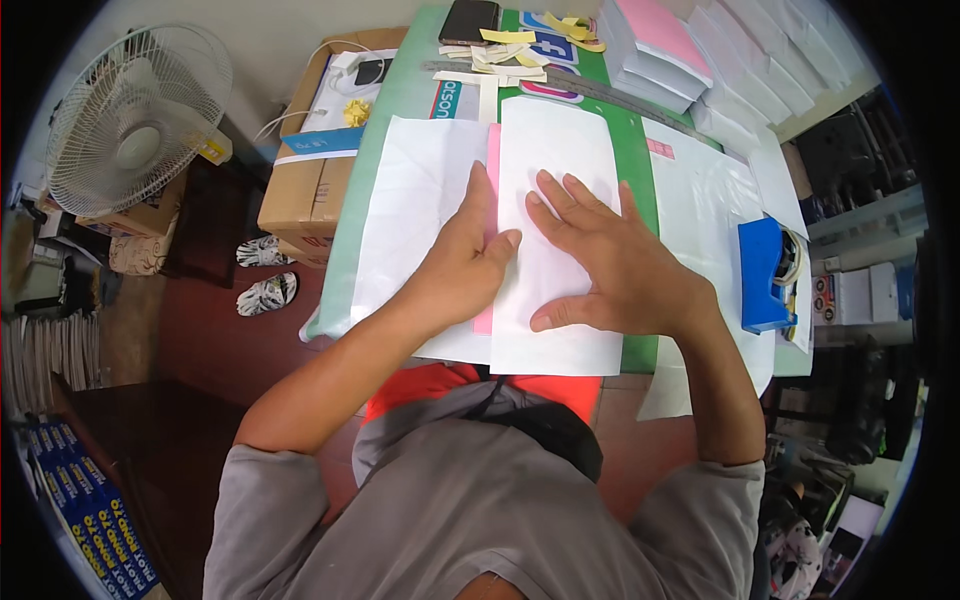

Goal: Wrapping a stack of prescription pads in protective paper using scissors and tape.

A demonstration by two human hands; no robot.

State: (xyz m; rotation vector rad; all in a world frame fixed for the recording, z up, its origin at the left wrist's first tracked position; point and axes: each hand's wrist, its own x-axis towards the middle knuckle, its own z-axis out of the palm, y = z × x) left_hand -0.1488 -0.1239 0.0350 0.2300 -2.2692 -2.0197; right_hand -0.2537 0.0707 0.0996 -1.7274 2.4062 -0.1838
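A white paper sheet (420,202) lies on the green table, with a pink strip (493,161) running lengthwise along it. To the right of the strip, a white paper panel (559,142) overlaps the strip's edge and reaches the table's near edge. My left hand (472,259) rests on edge along the pink strip, its thumb touching the panel's left side. With fingers spread, my right hand (607,255) lies palm down on the panel. Neither hand visibly grips anything; what lies under the palms is hidden.
A steel ruler (611,96), paper strips (510,60) and a phone (469,22) lie at the far side. A blue tape dispenser (759,277) stands at the right on white sheets (697,195). Paper stacks (652,60) stand behind; a cardboard box (304,187) and fan (139,120) are left.
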